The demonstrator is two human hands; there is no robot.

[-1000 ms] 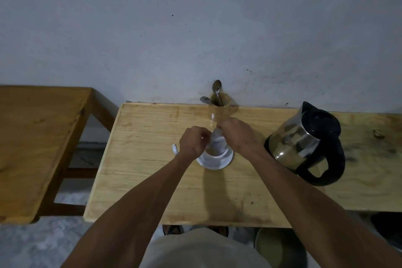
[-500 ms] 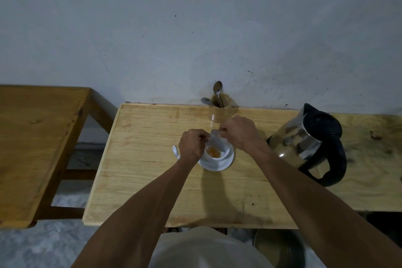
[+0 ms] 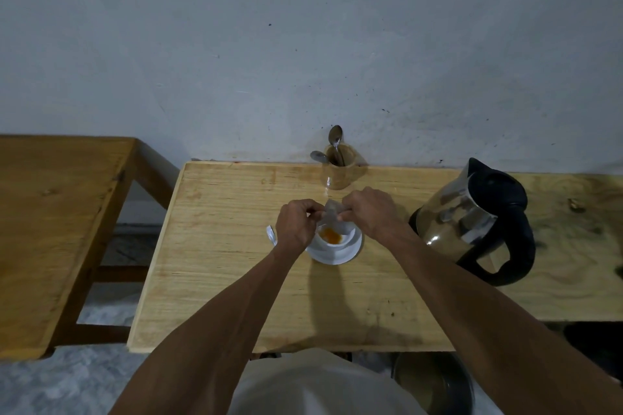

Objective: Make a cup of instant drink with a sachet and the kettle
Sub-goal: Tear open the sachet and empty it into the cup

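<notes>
A white cup (image 3: 337,244) stands on a white saucer (image 3: 350,254) in the middle of the light wooden table (image 3: 219,263). Orange powder (image 3: 330,235) lies in the cup's bottom. Both hands hold a pale sachet (image 3: 332,214) tilted over the cup: my left hand (image 3: 298,224) pinches its left side, my right hand (image 3: 369,212) its right. A steel kettle (image 3: 462,212) with a black lid and handle stands to the right, close to my right forearm. A small white scrap (image 3: 271,234) lies left of the saucer.
A wooden holder (image 3: 338,172) with two spoons (image 3: 335,138) stands at the wall behind the cup. A darker wooden table (image 3: 50,212) is to the left, across a gap. A round metal bin (image 3: 435,384) sits on the floor below the table's front edge.
The hands have drawn slightly apart and lifted the sachet, so the cup's inside now shows with orange powder in it. The kettle has not moved.
</notes>
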